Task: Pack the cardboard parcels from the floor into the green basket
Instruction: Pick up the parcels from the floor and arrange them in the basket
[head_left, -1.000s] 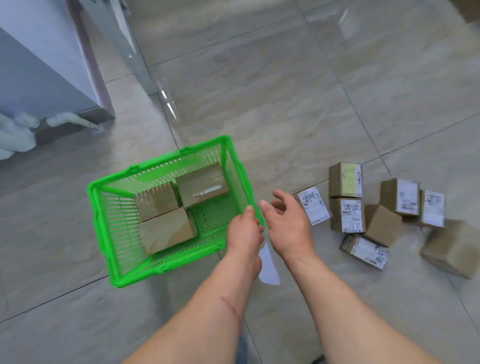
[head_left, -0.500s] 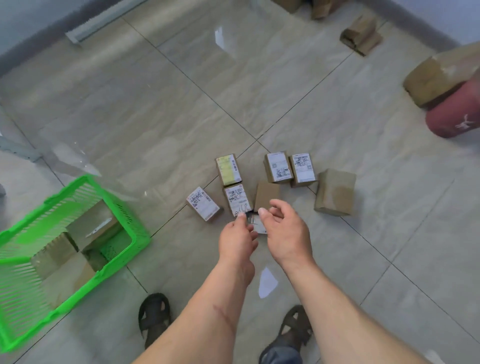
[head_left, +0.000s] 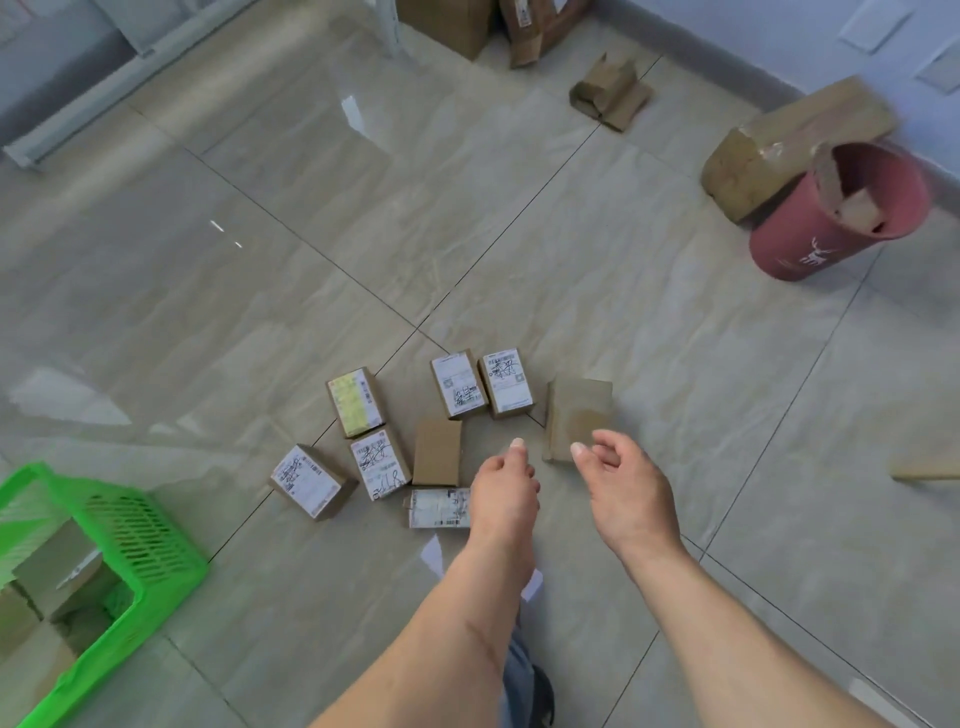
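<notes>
Down on the tiled floor (head_left: 519, 218), eight small cardboard parcels (head_left: 436, 451) lie clustered, well apart from the green basket (head_left: 150, 551) at lower left, which already holds a few boxes. Above them the left hand (head_left: 503, 491) and right hand (head_left: 626, 488) hover, fingers loosely curled and spread, holding nothing; the right is nearest the plain brown parcel (head_left: 576, 410).

Parcels on tile, basket at lower left.
Eight small cardboard parcels (head_left: 436, 452) lie clustered, mostly label-up; green basket (head_left: 150, 545) already holds several plain ones.
</notes>
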